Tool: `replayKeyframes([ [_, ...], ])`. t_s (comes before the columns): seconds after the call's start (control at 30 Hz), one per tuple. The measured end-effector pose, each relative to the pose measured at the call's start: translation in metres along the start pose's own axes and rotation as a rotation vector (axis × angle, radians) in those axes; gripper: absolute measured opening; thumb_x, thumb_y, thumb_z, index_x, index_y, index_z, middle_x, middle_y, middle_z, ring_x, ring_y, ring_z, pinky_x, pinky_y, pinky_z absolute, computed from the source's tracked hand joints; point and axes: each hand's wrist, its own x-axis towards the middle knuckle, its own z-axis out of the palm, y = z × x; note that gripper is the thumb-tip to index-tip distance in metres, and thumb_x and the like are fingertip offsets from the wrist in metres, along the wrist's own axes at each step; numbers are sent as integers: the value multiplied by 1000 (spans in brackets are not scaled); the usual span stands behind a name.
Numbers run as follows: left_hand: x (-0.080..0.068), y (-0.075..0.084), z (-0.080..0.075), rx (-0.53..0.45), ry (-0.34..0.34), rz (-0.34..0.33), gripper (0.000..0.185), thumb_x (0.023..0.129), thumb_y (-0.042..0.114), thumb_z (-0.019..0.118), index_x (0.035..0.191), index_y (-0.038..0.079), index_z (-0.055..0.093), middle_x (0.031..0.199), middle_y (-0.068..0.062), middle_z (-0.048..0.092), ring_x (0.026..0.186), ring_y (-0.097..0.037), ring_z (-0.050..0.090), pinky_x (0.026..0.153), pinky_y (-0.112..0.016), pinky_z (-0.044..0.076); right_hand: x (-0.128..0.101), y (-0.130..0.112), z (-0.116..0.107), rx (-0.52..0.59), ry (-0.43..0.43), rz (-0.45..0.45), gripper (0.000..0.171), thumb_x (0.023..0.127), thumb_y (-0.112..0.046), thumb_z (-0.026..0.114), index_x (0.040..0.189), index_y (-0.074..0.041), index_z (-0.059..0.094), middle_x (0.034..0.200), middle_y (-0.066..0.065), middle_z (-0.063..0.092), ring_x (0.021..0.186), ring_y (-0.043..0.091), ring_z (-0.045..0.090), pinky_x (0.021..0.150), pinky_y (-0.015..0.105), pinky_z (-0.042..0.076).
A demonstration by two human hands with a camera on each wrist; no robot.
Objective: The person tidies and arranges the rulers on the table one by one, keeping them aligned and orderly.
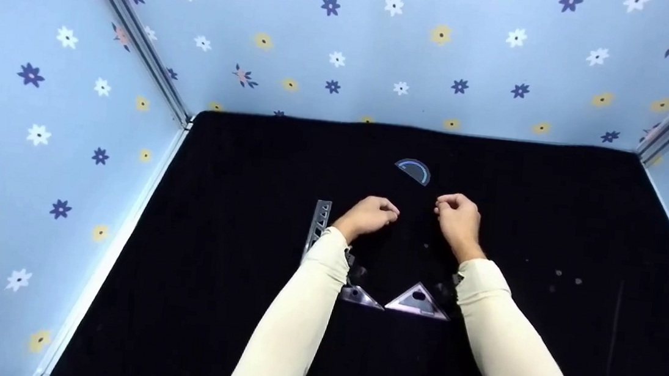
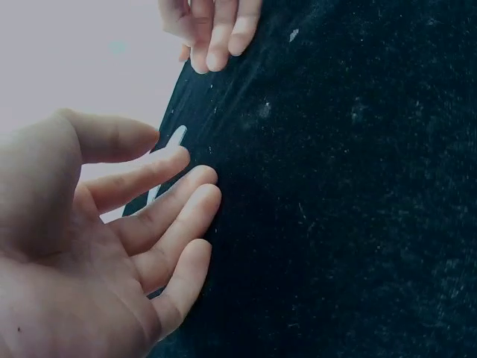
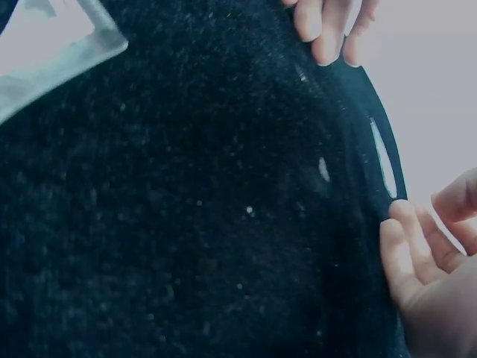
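Observation:
My left hand (image 1: 386, 210) and right hand (image 1: 444, 206) lie close together on the black cloth (image 1: 554, 203) at mid-table, in cream sleeves. The left wrist view shows the left hand (image 2: 186, 201) with relaxed, slightly bent fingers whose tips touch dark fabric; it holds nothing. In the right wrist view the right hand (image 3: 417, 239) has its fingertips at a dark fabric edge with small pale slits (image 3: 384, 156). Whether that edge is the cloth or a separate black thing I cannot tell. A protractor (image 1: 413, 171) lies just beyond the hands.
A clear ruler (image 1: 319, 223) lies left of my left wrist. Two clear set squares (image 1: 361, 296) (image 1: 418, 300) lie between my forearms, one visible in the right wrist view (image 3: 59, 52). Blue flowered walls (image 1: 384, 51) enclose the table on three sides.

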Motion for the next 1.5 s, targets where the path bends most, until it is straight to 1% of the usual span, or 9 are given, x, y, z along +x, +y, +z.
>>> replayKeyframes([
  [0.1,1,-4,1,-90,-20,-15,26,96,12,60,116,-2,71,99,-4,68,89,-14,61,80,-23,47,3,2,3,-37,15,-48,16,93,-5,59,101,-1,72,97,12,73,82,14,66,72,22,53],
  [0.23,1,-9,1,-243,5,-57,26,95,9,60,115,-4,70,103,-7,69,95,-19,65,86,-27,50,8,3,7,-48,-27,-148,18,91,-3,61,105,-2,72,104,12,71,90,18,64,82,26,50],
  [0.37,2,-10,-1,-317,-3,-67,27,95,8,59,117,-6,69,111,-14,70,102,-24,66,92,-31,50,13,5,12,-36,-74,-219,21,92,-2,61,111,-1,71,108,14,71,95,21,63,87,30,47],
  [0.63,10,-7,-4,-429,-76,-104,30,98,7,57,122,-11,63,116,-23,68,104,-28,67,92,-31,52,16,13,13,-70,-133,-234,30,91,1,58,119,1,66,116,16,69,103,25,64,91,35,48],
  [0.83,16,-4,-15,-446,-110,-194,35,101,17,57,129,-2,61,119,-19,69,107,-27,68,89,-35,51,16,16,13,-15,-151,-221,35,91,3,58,125,2,62,121,18,66,107,27,63,92,36,49],
  [0.97,21,-4,-21,-396,-55,-189,33,101,17,54,128,-2,62,119,-18,68,107,-29,67,87,-37,53,14,16,17,13,-159,-204,39,91,3,59,130,3,59,122,20,64,109,28,61,93,36,49],
  [1.17,33,-6,-15,-315,112,-67,30,96,8,57,122,-6,65,111,-17,67,97,-25,63,78,-27,50,11,18,19,19,-123,-199,42,90,4,61,132,2,58,122,21,63,109,30,61,94,39,48],
  [1.37,48,-8,-8,-218,266,-3,32,94,6,60,123,-5,65,117,-15,68,108,-22,61,95,-29,46,13,19,21,-51,-120,-218,46,87,3,62,133,2,57,122,20,62,108,30,61,95,40,47],
  [1.5,57,-4,-2,-320,274,-6,40,95,6,61,132,-7,57,129,-20,63,121,-27,58,104,-32,43,15,18,20,-86,-117,-236,49,86,2,62,135,2,55,124,19,60,108,29,61,95,39,46],
])
